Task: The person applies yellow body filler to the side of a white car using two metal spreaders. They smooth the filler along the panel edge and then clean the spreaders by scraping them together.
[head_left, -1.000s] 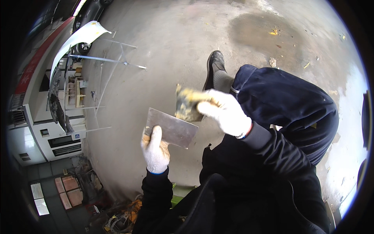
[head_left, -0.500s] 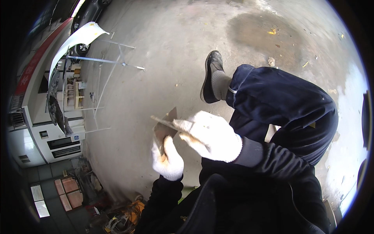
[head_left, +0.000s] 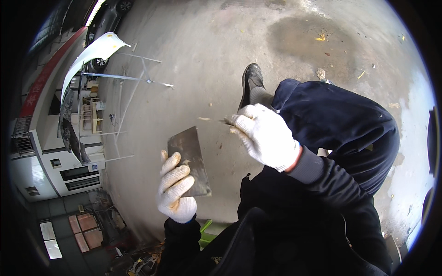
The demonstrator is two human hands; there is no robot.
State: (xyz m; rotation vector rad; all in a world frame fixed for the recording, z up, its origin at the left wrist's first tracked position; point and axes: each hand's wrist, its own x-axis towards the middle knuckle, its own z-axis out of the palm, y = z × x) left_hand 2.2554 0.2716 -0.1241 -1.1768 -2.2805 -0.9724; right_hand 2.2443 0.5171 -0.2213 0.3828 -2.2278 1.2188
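My left hand, in a white knit glove with stained fingertips, grips a dark rectangular putty plate. Its fingers lie across the near left part, and a small pale smear of paste shows beside them. Up and to the right, my right hand, in a white glove too, pinches a thin putty scraper, seen nearly edge-on and blurred. A pale yellowish streak shows at its far tip. The scraper is apart from the plate. My right fingers hide most of it.
A white curved car panel rests on a metal stand at the left. Behind it are a dark car and shelving. My bent leg is at the right. A bright green thing shows beside my left sleeve.
My hands have drawn apart. The scraper has lifted off the plate, up and to the right; the plate has moved down-left and turned its broad face into view.
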